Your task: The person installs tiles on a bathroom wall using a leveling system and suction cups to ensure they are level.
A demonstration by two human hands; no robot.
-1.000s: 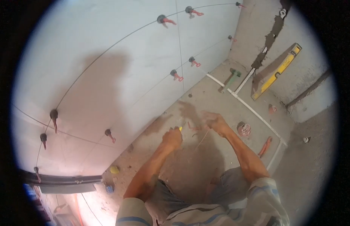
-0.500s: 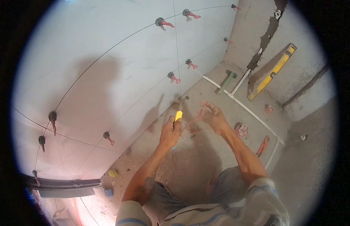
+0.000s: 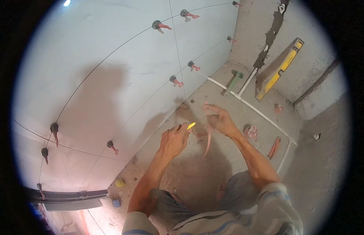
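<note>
My left hand [image 3: 173, 141] is closed around a yellow-handled tool [image 3: 191, 125]; only a short yellow end shows past the fingers, and its exact kind is hidden. To the right of it, my right hand [image 3: 222, 120] pinches a thin pinkish-red strip [image 3: 208, 141], which hangs down from the fingers. The two hands are apart, above the dusty floor [image 3: 182, 168]. On the large white tiles [image 3: 111, 51] beside them sit several black-and-red tile levelers [image 3: 175, 80] along the joints.
White pipes [image 3: 264, 112] cross the floor on the right. A green-headed hammer [image 3: 234, 81] lies by them, and a yellow spirit level [image 3: 280, 70] leans on the wall. Red-handled pliers [image 3: 274, 148] and a round container [image 3: 250, 131] are near my right arm. A yellow lump [image 3: 119, 183] lies left.
My left hand has turned over, so the yellow tool points right instead of up. The strip in my right hand now hangs down. The view has shifted slightly.
</note>
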